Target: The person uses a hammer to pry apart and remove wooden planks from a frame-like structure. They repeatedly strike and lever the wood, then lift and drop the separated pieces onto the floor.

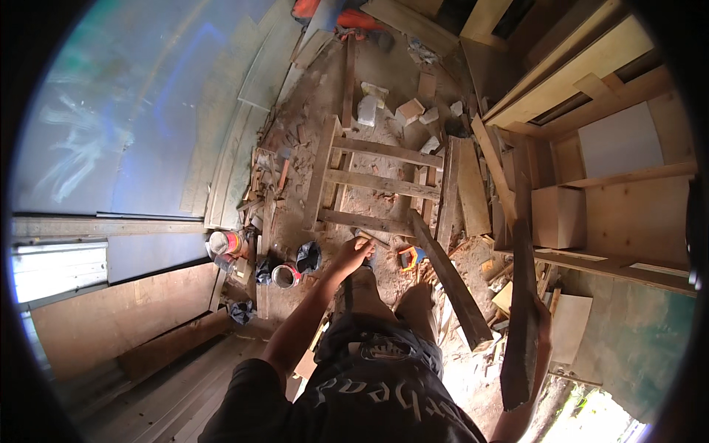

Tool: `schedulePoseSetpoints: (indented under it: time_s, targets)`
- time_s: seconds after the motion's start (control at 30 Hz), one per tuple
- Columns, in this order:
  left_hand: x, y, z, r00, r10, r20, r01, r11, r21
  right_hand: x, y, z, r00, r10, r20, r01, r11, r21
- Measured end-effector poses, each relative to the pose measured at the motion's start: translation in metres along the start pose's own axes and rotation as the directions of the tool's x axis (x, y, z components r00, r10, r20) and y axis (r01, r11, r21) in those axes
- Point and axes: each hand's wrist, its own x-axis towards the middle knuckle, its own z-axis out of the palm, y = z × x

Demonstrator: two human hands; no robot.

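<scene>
On my right, a long dark wooden beam (521, 295) stands steeply tilted, its near end low in the view. My right hand (544, 325) is closed round its right edge; the beam hides part of the fingers. My left hand (355, 255) is in front of my legs with its fingers curled. What it holds, if anything, is hidden. Just beyond it shows a short stick-like piece (374, 238), perhaps a tool handle. Ahead lies a wooden frame (380, 179) with several crosspieces. Another timber (449, 284) leans from the frame's near right corner toward me.
A handsaw with a yellow and blue handle (410, 258) lies beside my feet. Left are a paint bucket (285, 276), another can (224, 242) and wood scraps (258, 184). A wooden cabinet (613, 199) stands right. Broken blocks (410, 112) lie beyond the frame.
</scene>
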Motion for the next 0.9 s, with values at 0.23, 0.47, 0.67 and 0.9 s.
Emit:
schedulePoseSetpoints:
  time_s: [0.23, 0.47, 0.67, 0.9]
  targets:
    - [-0.012, 0.038, 0.023, 0.93, -0.322, 0.176, 0.356, 0.908, -0.221, 0.044, -0.047, 0.125, 0.928, 0.128, 0.351, -0.13, 0.991, -0.02]
    - [0.009, 0.081, 0.106, 0.821, -0.466, 0.331, 0.57, 0.632, -0.526, 0.099, -0.001, 0.222, 0.77, 0.285, 0.57, -0.201, 0.957, -0.207]
    - [0.041, 0.025, 0.121, 0.935, -0.214, 0.281, 0.338, 0.307, -0.89, 0.104, 0.027, 0.187, 0.723, 0.181, 0.667, 0.143, 0.905, -0.401]
    - [0.067, -0.042, 0.101, 0.913, -0.217, 0.345, 0.393, 0.242, -0.887, 0.069, 0.004, 0.055, 0.942, 0.226, 0.249, -0.054, 0.833, -0.551]
